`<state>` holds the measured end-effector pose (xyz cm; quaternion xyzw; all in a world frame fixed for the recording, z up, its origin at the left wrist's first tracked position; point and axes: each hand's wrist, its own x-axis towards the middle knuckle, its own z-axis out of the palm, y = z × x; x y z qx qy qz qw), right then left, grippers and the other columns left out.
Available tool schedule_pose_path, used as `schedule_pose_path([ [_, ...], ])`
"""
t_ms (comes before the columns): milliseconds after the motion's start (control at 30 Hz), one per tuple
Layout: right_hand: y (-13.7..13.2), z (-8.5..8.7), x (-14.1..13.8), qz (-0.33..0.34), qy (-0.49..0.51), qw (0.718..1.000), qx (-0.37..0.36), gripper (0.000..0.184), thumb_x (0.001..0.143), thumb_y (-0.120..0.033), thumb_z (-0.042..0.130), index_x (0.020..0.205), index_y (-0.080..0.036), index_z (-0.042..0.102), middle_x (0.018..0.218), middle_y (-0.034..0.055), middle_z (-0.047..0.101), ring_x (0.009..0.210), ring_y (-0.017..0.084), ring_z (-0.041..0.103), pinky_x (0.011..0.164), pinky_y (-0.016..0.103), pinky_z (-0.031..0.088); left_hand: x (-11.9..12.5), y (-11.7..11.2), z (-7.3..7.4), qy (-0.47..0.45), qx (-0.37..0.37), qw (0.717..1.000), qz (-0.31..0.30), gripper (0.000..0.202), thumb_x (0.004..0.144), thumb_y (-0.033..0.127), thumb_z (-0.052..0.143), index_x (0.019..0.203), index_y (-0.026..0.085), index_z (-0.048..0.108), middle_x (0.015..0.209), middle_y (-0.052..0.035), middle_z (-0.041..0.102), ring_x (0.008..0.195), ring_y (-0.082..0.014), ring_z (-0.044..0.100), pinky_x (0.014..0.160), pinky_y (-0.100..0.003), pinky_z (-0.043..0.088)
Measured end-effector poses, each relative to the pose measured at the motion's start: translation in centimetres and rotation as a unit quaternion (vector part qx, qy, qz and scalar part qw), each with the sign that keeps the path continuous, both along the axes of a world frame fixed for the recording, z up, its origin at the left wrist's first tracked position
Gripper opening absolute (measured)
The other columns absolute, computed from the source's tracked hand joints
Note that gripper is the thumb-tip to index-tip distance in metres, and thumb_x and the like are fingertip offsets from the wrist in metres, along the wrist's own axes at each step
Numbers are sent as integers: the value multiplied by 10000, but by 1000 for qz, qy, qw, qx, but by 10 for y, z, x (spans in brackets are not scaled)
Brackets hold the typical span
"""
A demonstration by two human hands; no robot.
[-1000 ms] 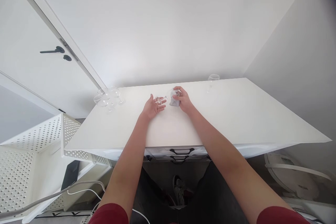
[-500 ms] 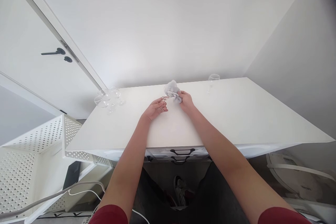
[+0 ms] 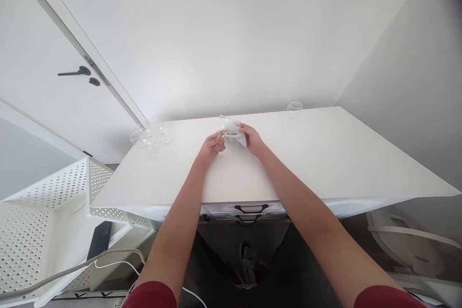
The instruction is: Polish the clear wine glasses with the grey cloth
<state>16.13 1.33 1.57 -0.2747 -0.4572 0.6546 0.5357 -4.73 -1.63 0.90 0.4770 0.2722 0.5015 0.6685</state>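
Above the middle of the white cabinet top, my left hand is closed around the stem and foot of a clear wine glass. The glass lies tilted, its bowl toward my right hand. That hand pinches a pale grey cloth against the bowl, with cloth around and below it. Part of the bowl is hidden behind the fingers and cloth.
Several clear stemmed glasses stand together at the left end of the white cabinet top. One more stemmed glass stands at the back right, near the wall. A white perforated shelf unit is at lower left.
The cloth, bunched up at the bowl before, now lies more spread and lower, baring more of the glass. My right hand has moved slightly left; my left hand has shifted slightly left too.
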Motion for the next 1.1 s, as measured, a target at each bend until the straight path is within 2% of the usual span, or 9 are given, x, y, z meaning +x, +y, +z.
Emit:
schedule_pose_path([
  [200,-6,5,7,71,68,995,4,288,816,-451,709,1010,-262,612,844,11,615,730,197,562,634,318,450,4,1,-3,55,-22,998,-29,331,839,431,796,848,110,720,659,17,436,533,-70,383,612,-279,426],
  [333,-7,2,6,79,49,995,44,691,710,-334,845,1335,-333,551,987,-10,681,850,196,632,765,342,520,3,0,-1,68,-49,993,-88,361,831,466,791,789,126,676,641,28,422,512,-62,352,622,-288,443],
  [400,-8,1,4,77,43,995,54,757,711,-368,859,1395,-322,535,1000,3,690,892,208,647,808,359,536,4,-1,-2,85,-38,991,-98,384,842,497,773,772,138,655,650,26,435,513,-62,351,627,-292,445],
  [533,-10,1,1,74,16,996,50,820,753,-476,829,1481,-321,485,1019,28,704,865,223,664,758,367,556,14,-4,-8,197,96,975,22,443,850,554,744,696,162,609,654,-8,510,573,-108,466,606,-287,427],
  [633,-9,3,-3,30,11,998,51,839,733,-500,845,1470,-324,486,1047,18,690,842,197,658,726,335,555,20,-4,-12,277,176,939,108,468,850,565,730,646,179,564,644,-15,543,589,-124,505,614,-292,438],
  [700,-9,3,-6,-28,6,998,64,807,721,-507,856,1427,-324,510,1058,13,674,871,189,648,744,326,555,21,-3,-14,288,171,935,118,464,846,575,725,653,181,574,625,-8,533,570,-120,485,599,-290,430],
  [833,-11,6,-8,-132,-22,983,128,717,677,-482,896,1304,-321,587,1178,38,646,1040,217,615,839,336,549,18,-2,-10,233,84,969,15,422,840,561,738,721,166,648,642,-3,489,579,-114,442,582,-290,405],
  [967,-12,10,0,-77,10,988,131,472,813,-614,736,1128,-268,678,1115,54,666,956,231,633,795,357,544,14,-5,-5,184,29,980,-65,399,839,524,758,728,152,665,675,-11,444,606,-115,423,570,-296,374],
  [1100,-16,14,6,46,82,994,57,528,928,-691,520,1136,-231,677,996,68,704,853,248,660,740,390,548,13,-7,-4,175,14,979,-101,403,809,478,801,666,149,619,654,-15,449,578,-103,388,548,-297,326],
])
